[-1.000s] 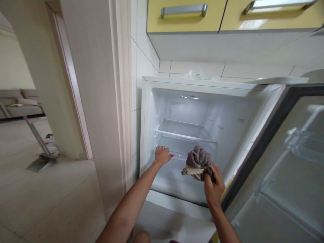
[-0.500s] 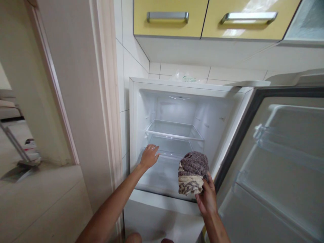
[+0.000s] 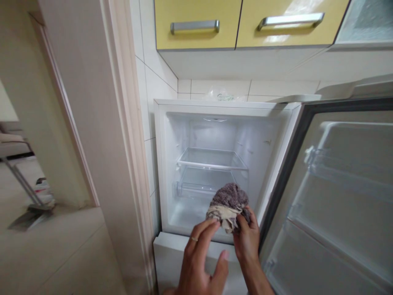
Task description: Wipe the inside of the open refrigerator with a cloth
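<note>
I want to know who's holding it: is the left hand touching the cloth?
Touching. In the head view, the left hand's fingertips meet the lower edge of the cloth, which the right hand grips.

I count one cloth (image 3: 229, 203), one fridge (image 3: 225, 105) with its one door (image 3: 344, 192) open, and two shelves (image 3: 211, 159) inside. Above are two yellow cabinets (image 3: 196, 12) (each with one handle (image 3: 194, 26)). One ring (image 3: 194, 239) sits on my left hand (image 3: 199, 262).

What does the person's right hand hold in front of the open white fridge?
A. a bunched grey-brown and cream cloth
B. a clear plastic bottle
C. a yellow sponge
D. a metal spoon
A: the right hand grips a bunched grey-brown and cream cloth in front of the open white fridge, while the left hand reaches toward the cloth's lower edge.
</note>
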`<state>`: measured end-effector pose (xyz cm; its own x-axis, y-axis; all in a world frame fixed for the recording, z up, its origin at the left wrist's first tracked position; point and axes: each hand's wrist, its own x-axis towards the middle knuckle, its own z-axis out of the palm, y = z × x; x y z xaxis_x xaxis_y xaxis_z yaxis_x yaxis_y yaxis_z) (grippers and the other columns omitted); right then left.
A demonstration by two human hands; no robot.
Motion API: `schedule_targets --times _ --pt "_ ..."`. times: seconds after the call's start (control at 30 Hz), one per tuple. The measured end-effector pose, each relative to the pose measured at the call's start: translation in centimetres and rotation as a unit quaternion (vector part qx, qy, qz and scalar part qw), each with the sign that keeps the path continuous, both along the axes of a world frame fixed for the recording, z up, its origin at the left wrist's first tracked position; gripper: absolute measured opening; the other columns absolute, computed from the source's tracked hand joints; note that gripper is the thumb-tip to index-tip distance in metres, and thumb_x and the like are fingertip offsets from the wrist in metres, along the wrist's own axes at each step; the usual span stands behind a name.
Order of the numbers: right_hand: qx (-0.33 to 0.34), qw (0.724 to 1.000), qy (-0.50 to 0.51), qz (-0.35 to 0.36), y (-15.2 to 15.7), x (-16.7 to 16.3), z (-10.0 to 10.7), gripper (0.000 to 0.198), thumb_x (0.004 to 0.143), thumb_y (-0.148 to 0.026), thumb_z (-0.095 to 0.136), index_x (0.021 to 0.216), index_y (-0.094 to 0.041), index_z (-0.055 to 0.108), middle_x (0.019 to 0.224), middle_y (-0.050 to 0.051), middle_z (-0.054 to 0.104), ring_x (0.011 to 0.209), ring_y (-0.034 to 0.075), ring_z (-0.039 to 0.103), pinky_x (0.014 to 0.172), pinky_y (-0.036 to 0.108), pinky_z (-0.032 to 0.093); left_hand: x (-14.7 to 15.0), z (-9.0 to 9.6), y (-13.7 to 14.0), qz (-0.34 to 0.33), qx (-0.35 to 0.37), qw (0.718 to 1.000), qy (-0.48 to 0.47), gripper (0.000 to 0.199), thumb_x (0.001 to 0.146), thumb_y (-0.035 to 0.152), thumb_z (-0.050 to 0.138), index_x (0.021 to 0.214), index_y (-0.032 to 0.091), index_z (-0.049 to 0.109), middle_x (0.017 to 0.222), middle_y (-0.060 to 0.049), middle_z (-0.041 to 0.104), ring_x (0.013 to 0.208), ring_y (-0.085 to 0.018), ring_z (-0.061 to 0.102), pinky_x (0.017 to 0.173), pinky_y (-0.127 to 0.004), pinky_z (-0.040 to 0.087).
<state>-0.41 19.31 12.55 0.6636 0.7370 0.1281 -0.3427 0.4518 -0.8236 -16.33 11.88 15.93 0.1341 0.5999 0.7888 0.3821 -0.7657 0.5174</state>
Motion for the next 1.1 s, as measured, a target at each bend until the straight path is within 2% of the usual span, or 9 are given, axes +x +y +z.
schedule_targets --times 0.1,0.17,0.3,0.37,0.47,0.6,0.7,0.87,1.1 --pt "-0.027 0.990 -0.092 -0.103 -0.8 -0.9 -0.4 0.043 0.079 -0.040 0.074 0.116 -0.018 0.068 0.111 0.006 0.073 0.095 0.019 0.070 0.075 0.028 0.058 1.7 -0.4 0.7 -0.019 -0.056 0.998 0.032 0.071 0.091 0.024 0.062 0.155 0.028 0.032 0.152 -0.013 0.051 0.142 -0.027 0.049 0.115 -0.048 0.048" --pt "0.038 0.956 -0.225 -0.187 -1.3 -1.2 -0.6 0.029 0.086 -0.033 0.069 0.112 -0.019 0.071 0.117 0.008 0.072 0.107 0.022 0.068 0.090 0.035 0.057 2.5 -0.7 1.5 -0.030 -0.100 0.995 0.006 0.072 0.091 0.031 0.063 0.155 0.026 0.030 0.155 -0.015 0.047 0.144 -0.029 0.046 0.117 -0.054 0.044" --pt "0.254 0.787 -0.486 -0.285 -1.9 -1.0 0.0 0.033 0.089 -0.009 0.065 0.117 -0.025 0.070 0.125 0.007 0.067 0.123 0.024 0.062 0.105 0.047 0.052 3.4 -0.5 2.3 -0.071 -0.180 0.976 -0.098 0.078 0.089 0.046 0.065 0.154 0.022 0.029 0.159 -0.018 0.040 0.142 -0.033 0.047 0.118 -0.058 0.041" --pt "0.287 0.737 -0.542 -0.283 -1.8 -1.1 1.0 0.046 0.089 -0.004 0.062 0.126 -0.030 0.067 0.126 0.006 0.065 0.132 0.024 0.055 0.107 0.048 0.050 3.5 -0.2 2.6 -0.095 -0.203 0.961 -0.160 0.087 0.083 0.049 0.072 0.153 0.022 0.028 0.159 -0.019 0.039 0.142 -0.033 0.047 0.118 -0.056 0.041" --pt "0.301 0.711 -0.594 -0.226 -1.4 -1.6 2.8 0.058 0.091 -0.006 0.057 0.141 -0.035 0.057 0.133 0.005 0.061 0.140 0.022 0.045 0.116 0.048 0.041 3.5 0.3 3.6 -0.144 -0.225 0.936 -0.230 0.098 0.072 0.046 0.084 0.151 0.026 0.028 0.154 -0.017 0.045 0.140 -0.033 0.050 0.118 -0.052 0.044" --pt "0.341 0.668 -0.659 -0.060 -1.0 -2.6 4.8 0.075 0.087 -0.017 0.054 0.158 -0.026 0.034 0.147 0.008 0.056 0.148 0.026 0.035 0.125 0.055 0.026 3.3 0.8 5.4 -0.207 -0.237 0.892 -0.324 0.076 0.069 0.048 0.087 0.131 0.031 0.046 0.137 -0.012 0.062 0.131 -0.031 0.060 0.113 -0.050 0.050" --pt "0.354 0.681 -0.633 0.102 -1.2 -3.3 5.8 0.085 0.080 -0.010 0.049 0.161 -0.028 0.028 0.157 0.005 0.046 0.153 0.025 0.029 0.127 0.059 0.016 2.8 1.2 6.5 -0.254 -0.241 0.832 -0.430 0.082 0.058 0.065 0.088 0.125 0.031 0.053 0.136 -0.013 0.063 0.125 -0.035 0.064 0.108 -0.052 0.053" --pt "0.334 0.784 -0.350 0.389 -1.5 -4.1 6.5 0.091 0.071 0.003 0.041 0.153 -0.037 0.039 0.149 0.003 0.057 0.144 0.019 0.046 0.125 0.055 0.025 1.6 2.6 7.9 -0.211 -0.261 0.792 -0.510 0.072 0.039 0.070 0.092 0.088 0.025 0.065 0.101 -0.007 0.076 0.103 -0.034 0.072 0.092 -0.050 0.060" --pt "0.360 0.835 -0.095 0.406 -1.6 -2.7 8.2 0.057 0.086 -0.021 0.069 0.139 -0.038 0.057 0.142 0.008 0.062 0.132 0.032 0.058 0.109 0.061 0.047 0.1 6.8 9.8 -0.111 -0.183 0.804 -0.556 0.059 0.050 0.047 0.093 0.097 0.025 0.066 0.092 0.000 0.075 0.090 -0.022 0.072 0.087 -0.041 0.060"
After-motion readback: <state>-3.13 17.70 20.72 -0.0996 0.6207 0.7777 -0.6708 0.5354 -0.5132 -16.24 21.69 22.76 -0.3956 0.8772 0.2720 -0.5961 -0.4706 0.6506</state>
